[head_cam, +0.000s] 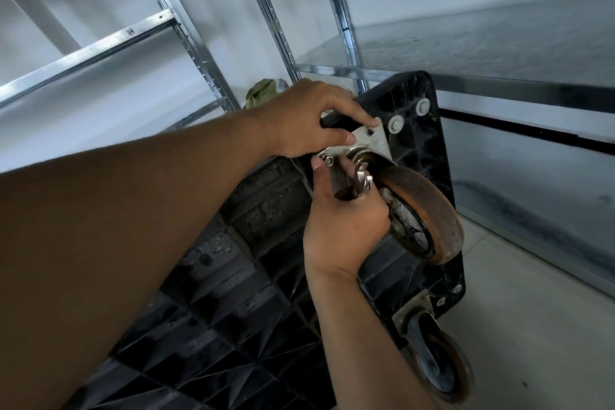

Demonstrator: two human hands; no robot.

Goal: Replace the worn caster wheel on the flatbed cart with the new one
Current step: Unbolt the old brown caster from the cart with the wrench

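The flatbed cart (253, 276) stands tipped up, its underside facing me. The worn caster wheel (429, 210) sits on that underside near the top. Its mounting plate (374, 141) lies just up-left of the wheel. My left grip (306, 120) pinches the plate. My right grip (346, 230) is just left of the wheel and holds a metal tool (362, 181). A second caster (439, 366) is well below the wheel. Shelving (186, 36) stands behind the wheel. A cloth bundle (261, 93) lies up-left, behind the cart.
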